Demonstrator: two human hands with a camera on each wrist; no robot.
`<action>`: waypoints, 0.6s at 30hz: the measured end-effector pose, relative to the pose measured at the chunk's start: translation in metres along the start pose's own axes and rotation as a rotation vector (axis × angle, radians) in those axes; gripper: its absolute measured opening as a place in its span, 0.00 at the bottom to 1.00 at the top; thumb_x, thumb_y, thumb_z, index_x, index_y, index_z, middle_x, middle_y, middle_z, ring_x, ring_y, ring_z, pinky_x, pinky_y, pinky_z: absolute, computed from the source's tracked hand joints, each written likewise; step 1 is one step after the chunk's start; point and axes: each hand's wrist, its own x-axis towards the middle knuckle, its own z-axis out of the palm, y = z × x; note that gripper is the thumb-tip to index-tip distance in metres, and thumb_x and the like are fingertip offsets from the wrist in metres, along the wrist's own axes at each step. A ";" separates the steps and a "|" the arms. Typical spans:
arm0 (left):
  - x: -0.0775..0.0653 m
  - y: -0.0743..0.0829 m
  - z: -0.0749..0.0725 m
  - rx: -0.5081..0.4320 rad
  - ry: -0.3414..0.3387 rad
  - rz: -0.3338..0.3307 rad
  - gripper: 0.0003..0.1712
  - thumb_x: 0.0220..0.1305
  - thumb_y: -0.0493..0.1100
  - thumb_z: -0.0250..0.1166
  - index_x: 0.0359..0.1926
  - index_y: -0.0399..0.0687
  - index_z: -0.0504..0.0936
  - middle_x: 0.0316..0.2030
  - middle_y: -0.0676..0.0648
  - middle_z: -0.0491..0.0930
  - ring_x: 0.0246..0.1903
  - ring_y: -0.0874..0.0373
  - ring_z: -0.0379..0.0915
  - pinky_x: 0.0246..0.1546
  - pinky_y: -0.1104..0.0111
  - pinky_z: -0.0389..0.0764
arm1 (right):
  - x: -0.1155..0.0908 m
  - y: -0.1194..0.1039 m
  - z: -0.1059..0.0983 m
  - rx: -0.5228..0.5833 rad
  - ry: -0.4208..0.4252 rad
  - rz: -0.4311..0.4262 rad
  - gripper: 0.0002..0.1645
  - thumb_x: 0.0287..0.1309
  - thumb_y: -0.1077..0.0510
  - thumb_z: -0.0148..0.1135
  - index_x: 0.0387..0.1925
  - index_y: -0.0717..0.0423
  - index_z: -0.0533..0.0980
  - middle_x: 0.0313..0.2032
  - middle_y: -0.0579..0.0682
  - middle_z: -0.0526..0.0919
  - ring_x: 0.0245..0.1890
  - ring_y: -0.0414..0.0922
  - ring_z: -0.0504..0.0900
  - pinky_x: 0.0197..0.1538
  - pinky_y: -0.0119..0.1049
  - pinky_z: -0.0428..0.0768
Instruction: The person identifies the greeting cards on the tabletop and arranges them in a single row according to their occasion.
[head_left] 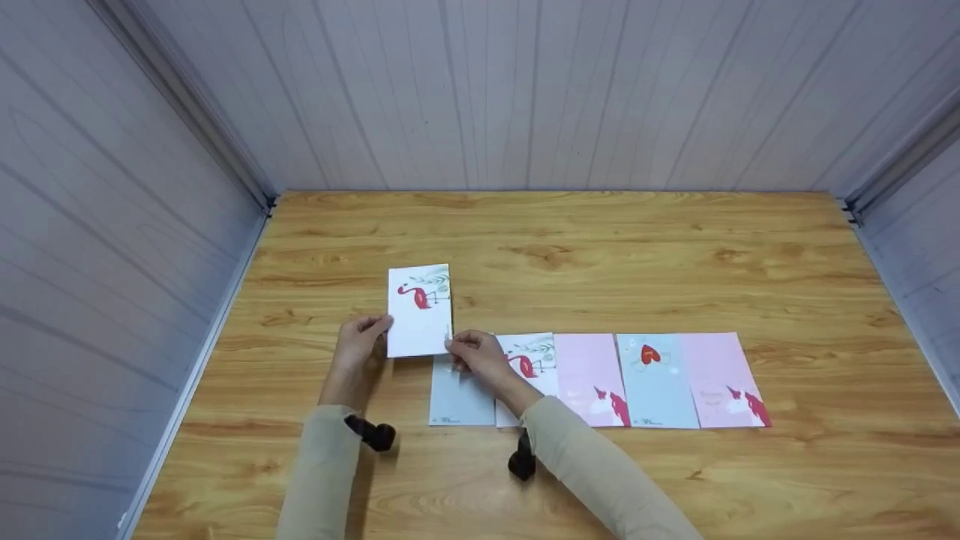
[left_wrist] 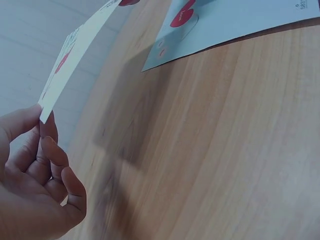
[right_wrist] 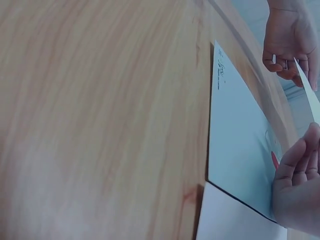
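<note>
A white card with a red flamingo and green leaves (head_left: 418,319) is held up off the table between both hands. My left hand (head_left: 358,346) pinches its left edge between thumb and fingers, which the left wrist view shows with the card (left_wrist: 80,55) tilted. At the lower right corner my right hand (head_left: 480,358) pinches the same card. Beneath the right hand lies a light blue card (head_left: 461,401), partly covered by the raised card and the hand. Its red heart print shows in the left wrist view.
Right of the blue card, a row continues with another flamingo card (head_left: 536,345), a pink unicorn card (head_left: 589,367), a blue heart card (head_left: 656,386) and a second pink unicorn card (head_left: 720,367). The wooden table (head_left: 600,255) meets pale panel walls (head_left: 487,90) at the back and sides.
</note>
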 end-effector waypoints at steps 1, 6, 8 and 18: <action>-0.001 -0.001 0.000 -0.003 -0.002 0.004 0.15 0.58 0.46 0.60 0.41 0.40 0.77 0.29 0.46 0.72 0.30 0.53 0.65 0.33 0.64 0.66 | 0.001 0.001 0.000 0.009 0.004 -0.005 0.10 0.56 0.61 0.55 0.35 0.67 0.72 0.30 0.64 0.76 0.22 0.42 0.72 0.30 0.35 0.73; -0.006 -0.007 -0.001 0.047 -0.016 0.028 0.15 0.57 0.47 0.60 0.41 0.41 0.78 0.31 0.46 0.72 0.31 0.53 0.65 0.33 0.65 0.66 | 0.016 0.018 -0.002 0.050 0.033 -0.014 0.10 0.55 0.61 0.56 0.35 0.66 0.72 0.26 0.59 0.76 0.20 0.40 0.72 0.25 0.29 0.71; -0.008 -0.010 -0.001 0.083 -0.018 0.040 0.16 0.57 0.47 0.60 0.41 0.41 0.79 0.31 0.46 0.73 0.31 0.53 0.66 0.32 0.66 0.67 | 0.022 0.025 -0.003 0.049 0.041 -0.009 0.10 0.55 0.59 0.57 0.35 0.65 0.72 0.26 0.57 0.77 0.20 0.40 0.72 0.25 0.29 0.71; -0.016 -0.017 0.000 0.180 -0.035 0.118 0.16 0.57 0.48 0.60 0.39 0.39 0.79 0.28 0.46 0.73 0.26 0.55 0.66 0.24 0.67 0.68 | 0.031 0.020 -0.005 0.023 0.076 0.009 0.10 0.56 0.59 0.56 0.35 0.63 0.73 0.28 0.60 0.78 0.20 0.41 0.73 0.26 0.31 0.72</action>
